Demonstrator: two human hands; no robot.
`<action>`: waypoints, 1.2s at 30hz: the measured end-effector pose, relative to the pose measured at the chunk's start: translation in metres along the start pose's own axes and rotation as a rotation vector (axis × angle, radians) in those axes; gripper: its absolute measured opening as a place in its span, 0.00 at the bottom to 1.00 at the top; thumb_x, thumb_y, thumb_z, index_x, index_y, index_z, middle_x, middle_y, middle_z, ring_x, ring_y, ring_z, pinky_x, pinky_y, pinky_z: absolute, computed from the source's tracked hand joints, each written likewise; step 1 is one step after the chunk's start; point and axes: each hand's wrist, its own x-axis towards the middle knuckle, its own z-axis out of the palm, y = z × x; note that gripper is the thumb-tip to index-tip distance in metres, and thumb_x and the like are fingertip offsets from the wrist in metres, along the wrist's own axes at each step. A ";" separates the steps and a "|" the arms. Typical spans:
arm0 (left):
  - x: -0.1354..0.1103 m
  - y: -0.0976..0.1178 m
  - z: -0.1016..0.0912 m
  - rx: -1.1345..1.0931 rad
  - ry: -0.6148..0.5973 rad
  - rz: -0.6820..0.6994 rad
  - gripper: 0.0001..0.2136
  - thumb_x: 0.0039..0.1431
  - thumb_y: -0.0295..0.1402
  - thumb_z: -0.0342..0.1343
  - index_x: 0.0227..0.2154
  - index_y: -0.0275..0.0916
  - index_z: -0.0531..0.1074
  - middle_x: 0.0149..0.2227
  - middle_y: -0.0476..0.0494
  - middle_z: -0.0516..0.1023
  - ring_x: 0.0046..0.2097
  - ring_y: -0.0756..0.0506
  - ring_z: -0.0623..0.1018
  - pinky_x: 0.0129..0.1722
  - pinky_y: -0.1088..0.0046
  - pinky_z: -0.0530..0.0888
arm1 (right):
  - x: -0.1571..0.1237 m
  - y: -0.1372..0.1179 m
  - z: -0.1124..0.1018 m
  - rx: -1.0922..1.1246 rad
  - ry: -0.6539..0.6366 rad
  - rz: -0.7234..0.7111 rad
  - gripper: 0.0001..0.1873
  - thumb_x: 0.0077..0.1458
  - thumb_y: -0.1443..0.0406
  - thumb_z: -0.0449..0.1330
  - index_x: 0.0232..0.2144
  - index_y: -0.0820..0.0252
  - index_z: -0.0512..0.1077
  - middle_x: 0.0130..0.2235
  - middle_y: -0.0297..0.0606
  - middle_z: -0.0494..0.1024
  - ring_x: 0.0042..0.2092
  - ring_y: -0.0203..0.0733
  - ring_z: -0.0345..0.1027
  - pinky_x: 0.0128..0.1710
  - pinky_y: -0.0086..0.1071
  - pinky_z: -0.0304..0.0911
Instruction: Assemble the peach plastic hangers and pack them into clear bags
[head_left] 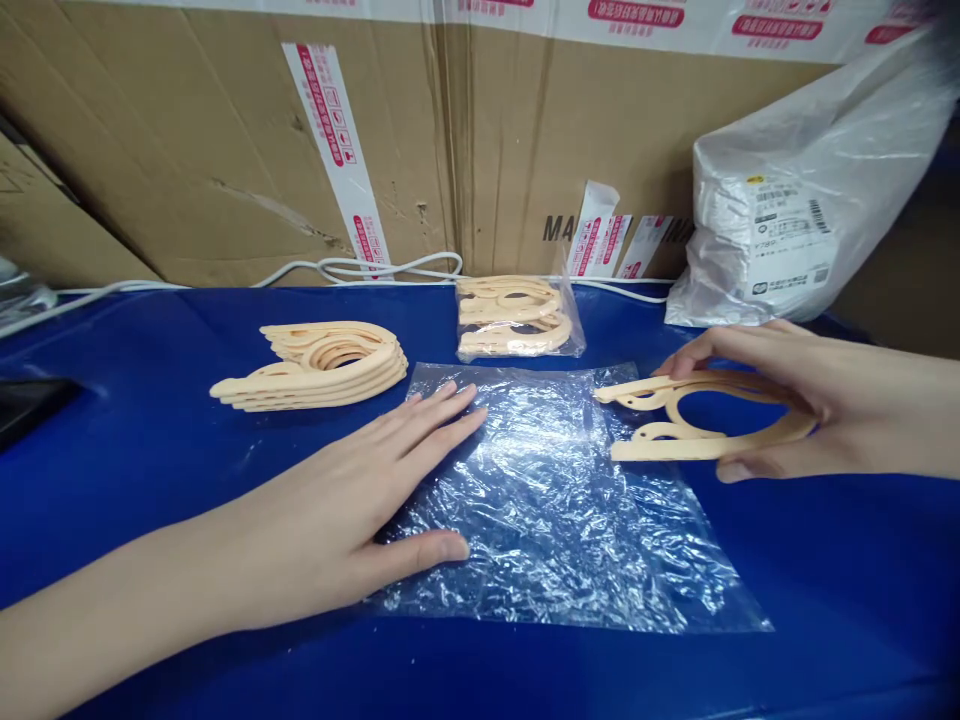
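Note:
My left hand (397, 470) lies flat with fingers spread on the left part of a clear plastic bag (555, 530), which is spread out on the blue table. In my right hand (772, 400) is a cream folded clothes hanger (675, 450), gripped at its rounded end between thumb and fingers. Its two arms point left, above the bag's right side. Beyond my left hand, a stack of several matching folded hangers (307, 385) rests on the table. Similar cream hangers (517, 335) sit in a clear packet behind the bag.
Large cardboard boxes (225, 130) with red-printed white tape form a wall at the back. A white cable (390, 270) runs along their foot. At the back right stands a translucent bag (720, 220) with a label. A dark flat object (30, 405) lies at the left edge.

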 end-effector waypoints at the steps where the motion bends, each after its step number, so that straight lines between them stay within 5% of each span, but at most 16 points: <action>1: 0.002 0.001 0.001 -0.014 -0.011 0.000 0.38 0.63 0.54 0.49 0.70 0.49 0.40 0.71 0.46 0.43 0.70 0.36 0.52 0.65 0.50 0.60 | -0.001 -0.004 0.005 -0.008 -0.013 -0.003 0.27 0.52 0.41 0.58 0.41 0.54 0.69 0.45 0.45 0.73 0.47 0.56 0.66 0.44 0.48 0.65; 10: 0.011 0.006 0.004 -0.059 -0.070 0.035 0.36 0.65 0.55 0.45 0.70 0.48 0.42 0.71 0.46 0.43 0.70 0.36 0.50 0.65 0.47 0.59 | 0.016 -0.040 0.032 0.010 -0.248 -0.138 0.28 0.49 0.43 0.63 0.42 0.52 0.61 0.57 0.44 0.66 0.53 0.58 0.60 0.49 0.47 0.59; 16: 0.010 0.010 0.002 -0.074 -0.067 0.028 0.34 0.65 0.54 0.45 0.69 0.46 0.45 0.71 0.44 0.44 0.70 0.34 0.50 0.65 0.45 0.57 | 0.018 -0.023 0.028 -0.079 -0.191 -0.211 0.36 0.45 0.38 0.62 0.49 0.52 0.65 0.51 0.45 0.71 0.56 0.63 0.57 0.57 0.56 0.50; 19: 0.009 0.010 0.001 -0.085 -0.066 0.042 0.35 0.65 0.53 0.46 0.69 0.45 0.45 0.71 0.43 0.44 0.70 0.34 0.51 0.66 0.46 0.57 | 0.012 -0.012 0.024 -0.117 -0.193 -0.236 0.32 0.48 0.42 0.63 0.49 0.50 0.65 0.51 0.44 0.71 0.59 0.61 0.54 0.62 0.57 0.39; 26: 0.011 0.010 0.003 -0.090 -0.043 0.099 0.34 0.66 0.50 0.47 0.69 0.47 0.44 0.71 0.44 0.46 0.70 0.35 0.52 0.66 0.49 0.60 | 0.016 -0.017 0.029 0.024 -0.209 -0.228 0.28 0.49 0.45 0.65 0.46 0.51 0.65 0.49 0.40 0.74 0.56 0.55 0.63 0.65 0.55 0.30; 36: 0.009 0.006 0.006 -0.048 -0.028 0.178 0.33 0.68 0.46 0.47 0.70 0.44 0.41 0.72 0.47 0.43 0.71 0.41 0.46 0.69 0.56 0.54 | 0.023 -0.035 0.055 0.064 -0.018 -0.212 0.26 0.50 0.42 0.63 0.39 0.53 0.66 0.45 0.39 0.77 0.48 0.55 0.67 0.55 0.53 0.46</action>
